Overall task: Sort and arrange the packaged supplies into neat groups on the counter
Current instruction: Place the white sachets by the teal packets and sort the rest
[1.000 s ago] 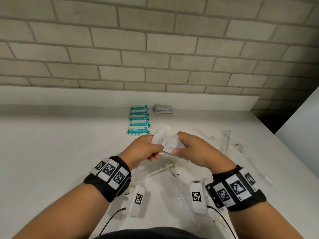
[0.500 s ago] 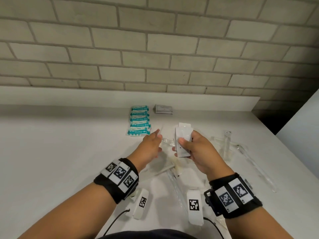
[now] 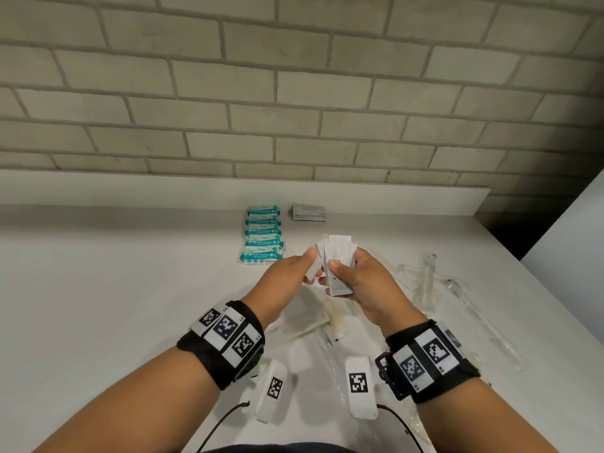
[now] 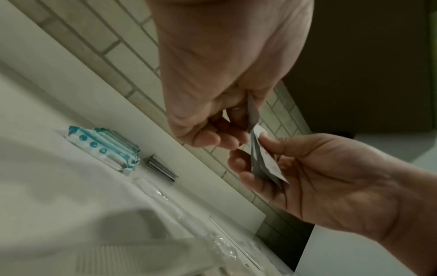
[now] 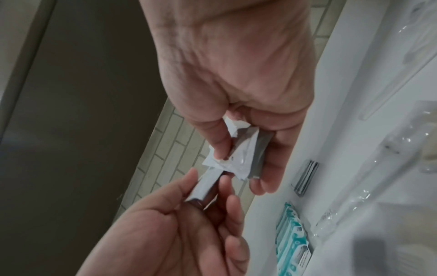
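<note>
My right hand (image 3: 340, 273) grips a small fanned stack of flat white packets (image 3: 338, 256) upright above the counter, thumb on the front. Just to its left, my left hand (image 3: 310, 267) pinches one more white packet (image 3: 314, 268), whose edge touches the stack. The left wrist view shows the left fingers (image 4: 212, 138) pinching the single packet (image 4: 254, 114) against the stack (image 4: 264, 164). In the right wrist view my thumb (image 5: 220, 142) presses the stack (image 5: 241, 155), and the single packet (image 5: 205, 184) meets it from below.
A row of teal wipe packs (image 3: 263, 235) lies by the back ledge, with a grey stack of sachets (image 3: 309, 211) to its right. Clear long wrapped items (image 3: 428, 279) are scattered on the right. A wrapped comb (image 3: 304, 325) and a clear tube packet (image 3: 330, 358) lie under my wrists.
My hands rose from the counter and parted. The right hand stood its packets upright, and the left hand has now come back to the stack with a single packet.
</note>
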Demonstrator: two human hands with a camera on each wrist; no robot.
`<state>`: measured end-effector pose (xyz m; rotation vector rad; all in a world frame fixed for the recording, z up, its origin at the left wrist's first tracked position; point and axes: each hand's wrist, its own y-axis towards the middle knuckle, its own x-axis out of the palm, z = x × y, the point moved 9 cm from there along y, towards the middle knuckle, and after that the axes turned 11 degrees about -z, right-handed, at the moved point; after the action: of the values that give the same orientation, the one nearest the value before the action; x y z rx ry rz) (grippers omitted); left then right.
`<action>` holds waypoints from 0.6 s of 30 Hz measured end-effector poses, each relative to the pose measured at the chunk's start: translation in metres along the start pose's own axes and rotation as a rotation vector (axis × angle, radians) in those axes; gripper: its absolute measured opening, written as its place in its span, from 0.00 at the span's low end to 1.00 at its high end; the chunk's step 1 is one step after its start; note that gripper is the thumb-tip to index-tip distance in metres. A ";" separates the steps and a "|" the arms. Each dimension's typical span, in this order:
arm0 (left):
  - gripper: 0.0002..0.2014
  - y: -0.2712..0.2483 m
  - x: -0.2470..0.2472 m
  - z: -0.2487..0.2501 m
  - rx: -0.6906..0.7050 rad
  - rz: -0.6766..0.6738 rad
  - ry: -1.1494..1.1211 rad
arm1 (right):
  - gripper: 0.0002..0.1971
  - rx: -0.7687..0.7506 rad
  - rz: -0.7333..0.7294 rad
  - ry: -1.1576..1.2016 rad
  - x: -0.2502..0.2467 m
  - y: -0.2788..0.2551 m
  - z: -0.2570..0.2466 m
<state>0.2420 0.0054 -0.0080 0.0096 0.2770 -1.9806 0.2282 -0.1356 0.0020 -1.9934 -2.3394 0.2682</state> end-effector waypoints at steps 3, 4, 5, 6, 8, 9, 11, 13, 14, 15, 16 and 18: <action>0.14 0.000 0.002 0.002 0.008 -0.019 -0.051 | 0.13 0.008 0.010 -0.011 0.001 0.000 0.002; 0.12 0.001 0.001 0.002 0.015 -0.016 -0.057 | 0.14 0.010 0.021 -0.015 -0.001 0.000 0.003; 0.10 0.003 -0.001 0.002 0.029 -0.004 -0.054 | 0.15 0.008 0.029 -0.010 -0.002 0.000 0.003; 0.09 0.005 -0.004 0.002 0.037 0.015 -0.046 | 0.15 0.008 0.040 0.005 -0.004 0.000 0.003; 0.09 0.008 -0.008 -0.002 0.022 0.048 -0.107 | 0.12 0.013 0.049 0.075 -0.008 -0.002 0.006; 0.09 0.009 -0.007 -0.005 -0.002 0.047 -0.190 | 0.12 0.014 0.050 0.114 -0.010 -0.003 0.008; 0.10 0.009 -0.001 -0.009 -0.036 0.012 -0.390 | 0.10 0.014 0.067 0.145 -0.014 -0.005 0.010; 0.16 0.008 0.005 -0.010 -0.032 -0.029 -0.460 | 0.06 0.015 0.076 0.113 -0.016 -0.007 0.010; 0.20 0.008 0.008 -0.009 -0.020 -0.041 -0.433 | 0.05 0.016 0.062 0.101 -0.014 -0.008 0.009; 0.21 0.009 0.011 -0.006 -0.002 -0.052 -0.400 | 0.05 0.010 0.038 0.114 -0.010 -0.009 0.006; 0.22 0.010 0.016 -0.002 0.014 -0.073 -0.391 | 0.06 -0.006 0.010 0.155 -0.004 -0.009 0.002; 0.25 0.010 0.029 0.004 0.029 -0.149 -0.466 | 0.11 -0.032 -0.020 0.252 0.006 -0.010 -0.005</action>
<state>0.2392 -0.0257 -0.0096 -0.4601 -0.0565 -2.0672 0.2186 -0.1303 0.0077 -1.8896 -2.2179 -0.0211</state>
